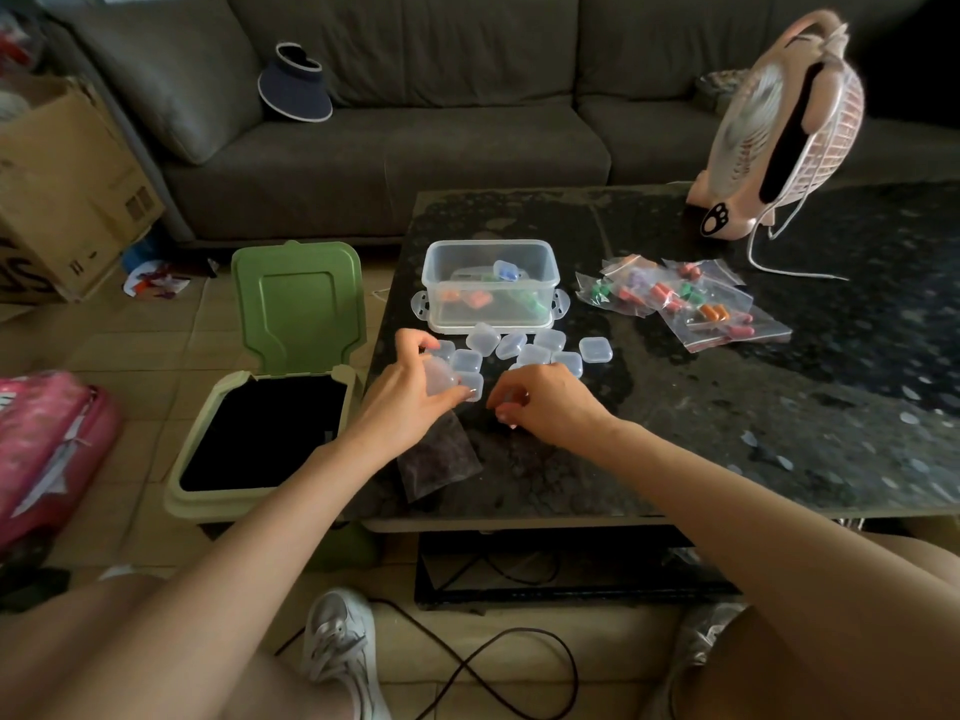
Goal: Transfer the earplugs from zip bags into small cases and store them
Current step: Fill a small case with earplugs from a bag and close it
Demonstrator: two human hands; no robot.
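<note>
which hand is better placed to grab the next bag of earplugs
Probably the right. The zip bags lie on that side, nearer the right hand, while the left hand grips a small case.

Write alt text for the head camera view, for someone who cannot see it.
A person's left hand holds a clear case over a dark table, right hand curled beside it. Behind lie more small cases, a storage box of filled ones, and zip bags of coloured earplugs.
</note>
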